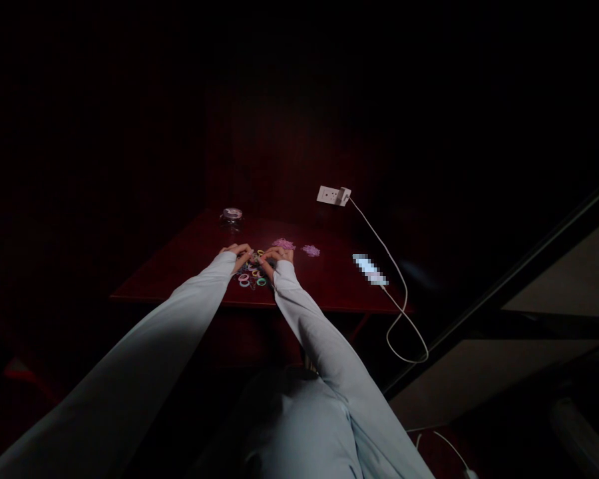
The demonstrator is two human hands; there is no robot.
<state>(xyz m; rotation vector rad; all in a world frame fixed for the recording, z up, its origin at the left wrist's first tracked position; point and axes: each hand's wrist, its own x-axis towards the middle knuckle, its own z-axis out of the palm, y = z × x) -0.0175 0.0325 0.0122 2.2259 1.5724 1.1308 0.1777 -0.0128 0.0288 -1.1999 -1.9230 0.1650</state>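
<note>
single head cam, looking forward and down along both sleeves [180, 319]; left hand [238, 253] and right hand [278, 255] small near frame centre over the table [334, 281], well off from camera; wall socket [328, 194] farther back, lap [304, 432] close in at bottom edge

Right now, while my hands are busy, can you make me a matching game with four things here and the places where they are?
Things:
1. jar
2. socket
3. white cable
4. colourful rings

Places:
A. close by the left hand and right hand
B. on the far left part of the table
C. looping out past the table's edge
D. on the wall behind the table

Right pairs: 1-B, 2-D, 3-C, 4-A
</note>
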